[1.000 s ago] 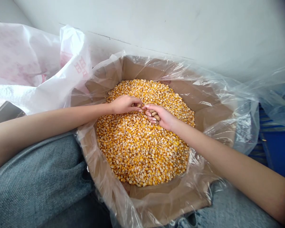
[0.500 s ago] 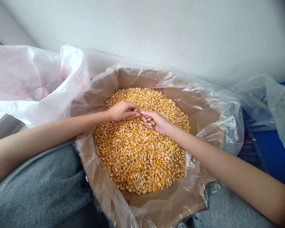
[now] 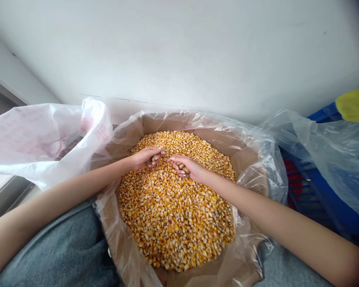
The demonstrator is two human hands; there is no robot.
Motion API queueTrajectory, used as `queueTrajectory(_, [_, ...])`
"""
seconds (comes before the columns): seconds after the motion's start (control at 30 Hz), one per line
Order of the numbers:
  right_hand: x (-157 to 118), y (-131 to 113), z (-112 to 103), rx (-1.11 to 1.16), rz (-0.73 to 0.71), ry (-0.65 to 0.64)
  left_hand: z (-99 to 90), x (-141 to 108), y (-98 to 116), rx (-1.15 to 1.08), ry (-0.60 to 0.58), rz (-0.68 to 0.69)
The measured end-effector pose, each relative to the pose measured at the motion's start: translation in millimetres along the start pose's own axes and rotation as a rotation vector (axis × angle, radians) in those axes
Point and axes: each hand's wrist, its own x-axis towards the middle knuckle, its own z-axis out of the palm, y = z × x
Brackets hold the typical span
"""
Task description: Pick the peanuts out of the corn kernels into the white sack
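At the far left, a white plastic bag (image 3: pixel 38 139) with pink print slumps against the edge of a cardboard box (image 3: pixel 155 123) lined with clear plastic (image 3: pixel 257 167). A grey-blue trouser leg (image 3: pixel 54 255) lies below, against the box. The box is filled with loose yellow corn kernels (image 3: pixel 173 211), and both hands are over the upper middle of the pile, just apart. The left hand (image 3: pixel 145 157) has its fingers curled, pinching a tan pod (image 3: pixel 154 158) against the thumb. The right hand (image 3: pixel 187 167) has its fingers bent inward, gripping more tan pods (image 3: pixel 182 168) against the palm. To the right, a clear plastic sheet (image 3: pixel 326 151) drapes over a blue crate (image 3: pixel 305 191), with a yellow cloth (image 3: pixel 356 104) on top at the far right. A white wall (image 3: pixel 179 52) runs behind everything.
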Motion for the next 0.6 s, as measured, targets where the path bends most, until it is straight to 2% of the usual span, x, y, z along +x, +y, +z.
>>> queueTrajectory(0.2, [1, 0, 0, 0.013, 0.014, 0.017, -1.7, -2, 4, -0.090, -0.019, -0.007])
queueTrajectory(0.6, [1, 1, 1, 0.002, 0.016, 0.019, 3.3, -7, 13, -0.138, 0.034, -0.059])
